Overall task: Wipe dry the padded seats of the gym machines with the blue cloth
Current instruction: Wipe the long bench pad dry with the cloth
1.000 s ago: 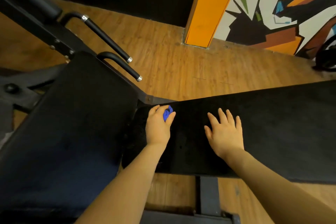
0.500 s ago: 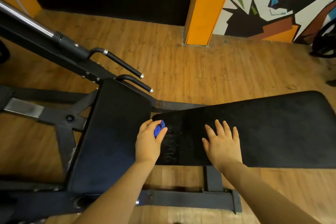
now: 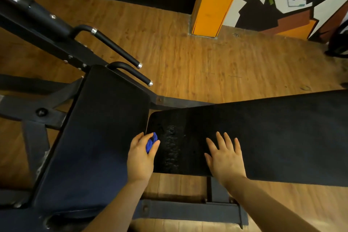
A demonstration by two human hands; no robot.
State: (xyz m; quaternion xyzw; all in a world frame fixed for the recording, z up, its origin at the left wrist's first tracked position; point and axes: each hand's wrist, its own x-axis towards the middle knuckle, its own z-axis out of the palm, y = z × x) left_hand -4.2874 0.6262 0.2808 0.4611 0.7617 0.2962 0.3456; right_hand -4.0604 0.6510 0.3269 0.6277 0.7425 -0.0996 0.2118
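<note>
Progress: the flat seat pad (image 3: 263, 137) shows a band of wet, glistening droplets (image 3: 172, 147) near its left end, so by the look of it drying there is not finished; the rest of that pad looks matt and dark, though the light is too low to say it is dry.
Left to do: that wet band, as a judgement, then the angled back pad (image 3: 98, 133) on the left, whose surface gives no clear sign either way.
Blue cloth: the blue cloth (image 3: 151, 142) is bunched small, sitting at the left end of the flat pad, just beside the gap between the two pads.
Left hand: the left hand (image 3: 142, 153) has its fingers and thumb curled round the cloth, which peeps out between thumb and forefinger; the hand covers most of it.
Cloth to wet band: the droplets lie just to the right of the cloth, close but not under it.
Right hand: the right hand (image 3: 225, 156) lies flat on the flat pad, fingers spread and straight, holding nothing, right of the wet band.
Surroundings: black grip handles (image 3: 130, 62) and frame stand over a wooden floor (image 3: 188, 66).
</note>
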